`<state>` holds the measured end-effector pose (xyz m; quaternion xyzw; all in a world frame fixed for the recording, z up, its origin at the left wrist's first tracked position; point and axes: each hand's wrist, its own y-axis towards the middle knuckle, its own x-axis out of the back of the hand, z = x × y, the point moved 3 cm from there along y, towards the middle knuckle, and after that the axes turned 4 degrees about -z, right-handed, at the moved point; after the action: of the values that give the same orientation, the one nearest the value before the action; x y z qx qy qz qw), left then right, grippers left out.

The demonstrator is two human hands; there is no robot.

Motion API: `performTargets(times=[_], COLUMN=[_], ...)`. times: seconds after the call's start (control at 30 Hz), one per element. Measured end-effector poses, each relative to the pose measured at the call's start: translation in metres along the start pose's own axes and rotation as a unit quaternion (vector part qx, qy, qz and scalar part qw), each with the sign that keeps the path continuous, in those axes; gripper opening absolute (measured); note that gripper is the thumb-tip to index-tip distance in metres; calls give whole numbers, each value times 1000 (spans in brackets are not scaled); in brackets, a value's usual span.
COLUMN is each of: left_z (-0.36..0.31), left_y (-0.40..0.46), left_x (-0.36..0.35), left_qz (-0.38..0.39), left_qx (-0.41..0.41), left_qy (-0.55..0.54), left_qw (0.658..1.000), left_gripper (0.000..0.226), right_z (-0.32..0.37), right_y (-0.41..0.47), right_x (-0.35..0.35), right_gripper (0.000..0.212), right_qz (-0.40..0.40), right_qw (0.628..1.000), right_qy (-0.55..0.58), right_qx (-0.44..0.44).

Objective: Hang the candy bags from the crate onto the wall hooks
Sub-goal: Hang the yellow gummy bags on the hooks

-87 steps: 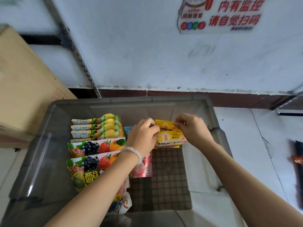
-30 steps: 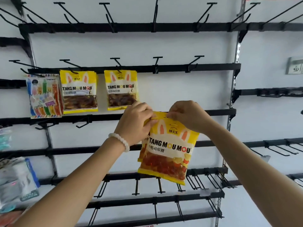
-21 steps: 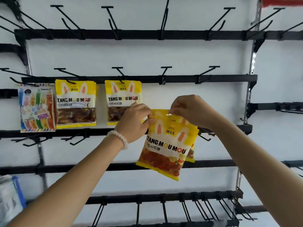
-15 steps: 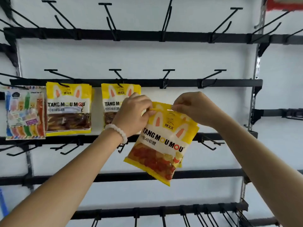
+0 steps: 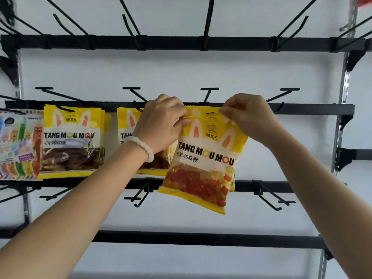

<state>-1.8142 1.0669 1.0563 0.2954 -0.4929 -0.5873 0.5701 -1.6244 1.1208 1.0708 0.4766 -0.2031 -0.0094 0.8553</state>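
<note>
Head view: left hand (image 5: 161,121) and right hand (image 5: 249,117) each pinch a top corner of the yellow gummy bag (image 5: 203,158) with curled fingers, holding it tilted, its top edge at the black rail (image 5: 312,109) just under a bare hook (image 5: 208,93). Left of that bag, partly behind the left hand, hangs a second yellow bag (image 5: 125,125); further left a third yellow bag (image 5: 72,141), then a multicoloured bag (image 5: 20,146).

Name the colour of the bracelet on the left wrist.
White: the beaded bracelet shows best in the head view, the only one.
</note>
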Motion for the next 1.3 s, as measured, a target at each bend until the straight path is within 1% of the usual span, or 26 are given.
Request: performTargets(times=[0.07,0.17,0.33,0.57,0.77,0.83,0.87,0.93,1.0,1.07,1.17,1.3], left_z=[3,10,21,25,31,31,31,30,30,28,25,19], left_y=[6,13,17,4,6,6,6,4,1,1,3,7], left_x=[-4,-7,-13,-36,-55,-61,-62,-63,-59,-53,-42,-27], left_qz=[0,-8,-15,23,29,31,30,25,14,0,-25,-44], left_qx=[-4,7,24,36,54,68,75,82,84,85,95,93], left_qy=[17,23,38,53,79,79,79,76,69,66,54,44], left_qw=[1000,1000,999,998,995,994,994,993,994,994,994,994], left_gripper=[19,19,18,15,15,15,14,13,12,12,12,13], right_z=[-2,-2,-6,-37,-53,-59,-62,-67,-68,-70,-71,-56], right_y=[11,23,36,44,56,56,55,49,39,29,19,13], right_x=[0,-1,-11,-33,-47,-51,-52,-51,-47,-43,-38,-27], right_gripper=[7,9,11,9,10,6,7,23,30,27,22,18], right_qz=[-25,-37,-27,-14,-30,-31,-35,-51,-59,-47,-22,-63], right_qw=[1000,999,999,1000,996,995,995,996,995,994,994,992], right_qy=[14,20,15,-3,-77,-93,-95,-75,-50,-58,-78,-76], right_qx=[7,25,25,-7,-24,-26,-15,23,63,83,72,82])
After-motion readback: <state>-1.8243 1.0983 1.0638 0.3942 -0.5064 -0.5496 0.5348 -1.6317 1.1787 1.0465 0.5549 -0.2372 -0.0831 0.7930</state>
